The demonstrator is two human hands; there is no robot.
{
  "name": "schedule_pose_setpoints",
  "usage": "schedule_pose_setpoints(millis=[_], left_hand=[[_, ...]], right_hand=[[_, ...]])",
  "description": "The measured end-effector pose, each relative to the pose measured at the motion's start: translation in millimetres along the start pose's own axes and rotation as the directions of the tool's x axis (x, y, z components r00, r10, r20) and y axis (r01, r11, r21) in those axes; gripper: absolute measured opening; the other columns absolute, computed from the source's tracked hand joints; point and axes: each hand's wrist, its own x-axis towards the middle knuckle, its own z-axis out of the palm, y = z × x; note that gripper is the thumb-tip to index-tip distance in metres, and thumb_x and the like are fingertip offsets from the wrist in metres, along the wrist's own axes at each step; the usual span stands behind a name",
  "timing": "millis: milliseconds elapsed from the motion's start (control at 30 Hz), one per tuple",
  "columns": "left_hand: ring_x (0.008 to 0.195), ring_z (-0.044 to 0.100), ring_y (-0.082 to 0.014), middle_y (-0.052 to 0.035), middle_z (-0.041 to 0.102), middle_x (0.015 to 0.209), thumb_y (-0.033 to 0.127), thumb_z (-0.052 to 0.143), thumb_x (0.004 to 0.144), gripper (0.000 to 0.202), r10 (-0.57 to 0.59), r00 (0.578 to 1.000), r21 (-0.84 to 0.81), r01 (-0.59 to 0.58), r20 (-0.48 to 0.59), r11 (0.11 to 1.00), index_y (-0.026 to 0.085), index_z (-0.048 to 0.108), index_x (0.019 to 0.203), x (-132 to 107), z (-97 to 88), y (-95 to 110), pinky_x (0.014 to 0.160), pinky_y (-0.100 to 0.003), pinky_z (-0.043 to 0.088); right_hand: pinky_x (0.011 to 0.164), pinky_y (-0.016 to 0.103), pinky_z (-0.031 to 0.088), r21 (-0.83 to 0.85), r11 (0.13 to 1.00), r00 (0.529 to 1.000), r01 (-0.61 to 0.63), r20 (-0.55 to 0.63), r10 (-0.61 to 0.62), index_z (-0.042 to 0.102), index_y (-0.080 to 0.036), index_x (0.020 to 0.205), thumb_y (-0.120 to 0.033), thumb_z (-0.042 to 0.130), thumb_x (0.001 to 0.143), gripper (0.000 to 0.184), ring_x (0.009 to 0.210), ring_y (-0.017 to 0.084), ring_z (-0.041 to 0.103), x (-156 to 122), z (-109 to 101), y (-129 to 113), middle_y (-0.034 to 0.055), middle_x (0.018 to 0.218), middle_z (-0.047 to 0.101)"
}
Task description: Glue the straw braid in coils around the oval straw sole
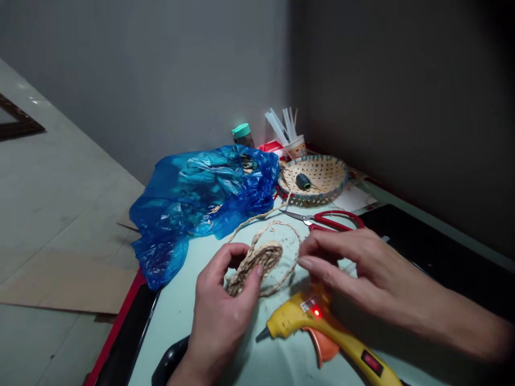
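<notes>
Head view: a braided coil (261, 257) sits in the left hand (225, 305), held up over the pale green bench (177, 305), its long axis slanting from lower left, near the palm, to a rounded end at upper right. The left hand pinches it, thumb across the near face and the fingers curled behind. From the coil a thin braided cord (281, 223) swings out in a wide loop to the right, while another stretch runs up and right towards the basket. The right hand (358, 268) has thumb and forefinger drawn together at the loop's right side; whether they grip the cord I cannot tell.

Just below the loop lies a yellow glue gun (289, 316), its dark nozzle pointing lower left and its handle running off to the lower right, a red light glowing on the body and an orange trigger (325, 348) underneath. Beyond the loop, red-handled scissors (309, 219) point their blades left. Farther back, a blue plastic bag (201, 187) lies crumpled on the left, beside a woven basket (332, 177) carrying a dark spool (302, 181); behind them stand a teal-lidded jar (244, 136) and a cup (295, 148) of translucent sticks (277, 125)
</notes>
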Motion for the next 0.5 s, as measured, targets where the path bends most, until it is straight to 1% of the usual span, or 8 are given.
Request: schedule_pose_setpoints(millis=[67,167,267,367,500], left_hand=[[0.086,0.068,-0.0207,-0.0021,0.073,0.093,0.027,0.069,0.086,0.01,0.024,0.999,0.08,-0.021,-0.036,0.997,0.023,0.068,0.094,6.6,-6.6,-0.1,0.081,-0.031,0.052],[0.083,0.068,-0.0207,-0.0026,0.073,0.089,0.023,0.067,0.086,0.005,0.054,0.995,0.157,-0.039,-0.089,0.987,0.022,0.067,0.091,12.9,-18.1,0.0,0.079,-0.031,0.052],[0.082,0.067,-0.0206,-0.0025,0.073,0.088,0.021,0.067,0.086,0.003,0.083,0.987,0.193,-0.055,-0.14,0.98,0.022,0.067,0.089,10.6,-27.6,-2.3,0.078,-0.031,0.05],[0.086,0.067,-0.0211,-0.003,0.073,0.091,0.02,0.067,0.087,0.005,0.13,0.978,0.23,-0.09,-0.166,0.969,0.022,0.067,0.091,3.2,-31.6,-6.5,0.08,-0.031,0.05],[0.087,0.067,-0.0207,-0.0032,0.072,0.091,0.018,0.065,0.089,0.005,0.197,0.963,0.264,-0.144,-0.185,0.954,0.022,0.066,0.092,-3.3,-30.9,-10.0,0.079,-0.03,0.049]], right_hand=[[0.057,0.025,0.035,-0.105,0.994,1.0,-0.007,0.022,0.009,0.063,-0.018,0.079,-0.046,0.054,0.102,0.037,0.06,0.012,0.05,-1.6,1.0,-2.5,0.0015,0.066,0.058],[0.057,0.025,0.039,-0.181,0.983,0.999,-0.012,-0.051,0.002,0.065,-0.019,0.085,-0.052,0.057,0.098,0.036,0.062,0.015,0.053,-3.0,8.7,-7.7,0.0027,0.063,0.055],[0.056,0.025,0.041,-0.237,0.971,0.996,-0.029,-0.087,0.009,0.066,-0.02,0.091,-0.052,0.056,0.096,0.034,0.062,0.017,0.055,-9.6,20.6,-9.7,0.0034,0.063,0.055],[0.053,0.025,0.042,-0.292,0.954,0.994,-0.072,-0.094,0.046,0.066,-0.022,0.094,-0.049,0.057,0.095,0.029,0.06,0.018,0.056,-30.3,34.1,-2.0,0.0039,0.065,0.057],[0.047,0.024,0.043,-0.368,0.917,0.988,-0.154,-0.079,0.134,0.066,-0.023,0.099,-0.042,0.059,0.092,0.021,0.058,0.018,0.06,-72.1,49.6,22.4,0.0052,0.075,0.065]])
